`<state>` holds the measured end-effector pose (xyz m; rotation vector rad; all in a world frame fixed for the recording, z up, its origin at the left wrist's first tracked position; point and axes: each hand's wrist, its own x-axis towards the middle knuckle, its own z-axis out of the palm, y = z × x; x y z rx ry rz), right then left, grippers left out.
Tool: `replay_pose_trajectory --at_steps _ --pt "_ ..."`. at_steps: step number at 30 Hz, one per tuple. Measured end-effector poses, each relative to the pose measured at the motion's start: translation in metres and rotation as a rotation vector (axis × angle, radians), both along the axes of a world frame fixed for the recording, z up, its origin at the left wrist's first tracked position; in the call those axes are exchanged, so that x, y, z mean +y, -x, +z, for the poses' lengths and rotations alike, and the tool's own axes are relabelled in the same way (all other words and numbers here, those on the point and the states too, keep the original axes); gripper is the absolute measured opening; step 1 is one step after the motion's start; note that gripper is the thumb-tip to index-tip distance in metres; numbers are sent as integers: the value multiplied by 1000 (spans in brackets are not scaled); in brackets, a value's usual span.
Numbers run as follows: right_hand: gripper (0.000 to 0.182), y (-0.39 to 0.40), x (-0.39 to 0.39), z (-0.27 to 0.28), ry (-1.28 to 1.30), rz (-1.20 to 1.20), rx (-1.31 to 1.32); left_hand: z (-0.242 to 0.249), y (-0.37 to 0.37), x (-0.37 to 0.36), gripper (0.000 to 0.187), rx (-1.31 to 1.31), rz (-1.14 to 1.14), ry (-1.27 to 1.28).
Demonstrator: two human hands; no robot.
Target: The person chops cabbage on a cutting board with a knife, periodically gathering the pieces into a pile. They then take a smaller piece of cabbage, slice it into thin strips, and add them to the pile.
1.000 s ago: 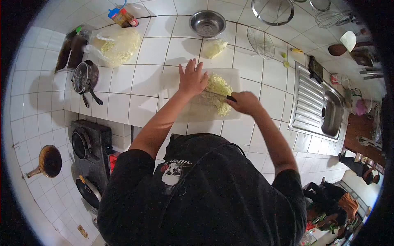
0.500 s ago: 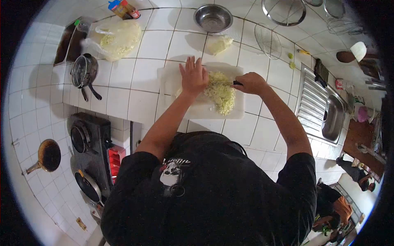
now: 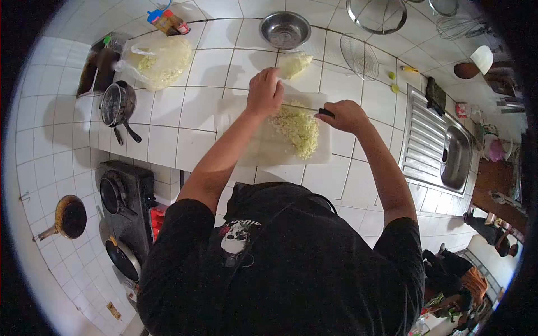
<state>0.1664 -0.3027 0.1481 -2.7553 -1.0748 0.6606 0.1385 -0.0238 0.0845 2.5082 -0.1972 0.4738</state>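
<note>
My right hand [image 3: 344, 116] is closed round the black handle of a knife [image 3: 326, 112], its blade lying level across the top of a heap of finely chopped cabbage [image 3: 301, 134]. The heap rests on a white cutting board [image 3: 255, 150]. Past the board's far edge, my left hand [image 3: 264, 92] reaches with thumb apart from the other fingers. Its fingertips are right at the left side of a pale cabbage chunk [image 3: 295, 65], which lies on the tiled counter.
A steel bowl [image 3: 285, 30] stands behind the chunk. To the left are a plastic bag of chopped cabbage [image 3: 162, 64] and a small pan [image 3: 119, 104]. A wire strainer [image 3: 360, 57] and a sink [image 3: 455, 154] are on the right. Below left sits a stove [image 3: 126, 190]; people appear at lower right.
My left hand has left the cutting board and moved away from me to the cabbage chunk. The knife has shifted slightly toward the far side of the heap.
</note>
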Motion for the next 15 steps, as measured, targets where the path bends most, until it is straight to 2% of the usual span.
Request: replay_pose_trajectory --at_steps 1,4,8,11,15 --pt "50 -4 1 1 -19 -13 0 1 -5 1 43 26 -15 66" --pt "52 -14 6 6 -17 2 -28 0 -15 4 43 -53 -16 20" --pt "53 -20 12 -4 12 3 -1 -13 -19 9 42 16 -8 9" --pt "54 -12 15 -10 17 9 5 -25 -11 11 42 60 5 -18" --pt "55 17 19 -3 63 -43 85 -31 -2 14 41 5 -69 92"
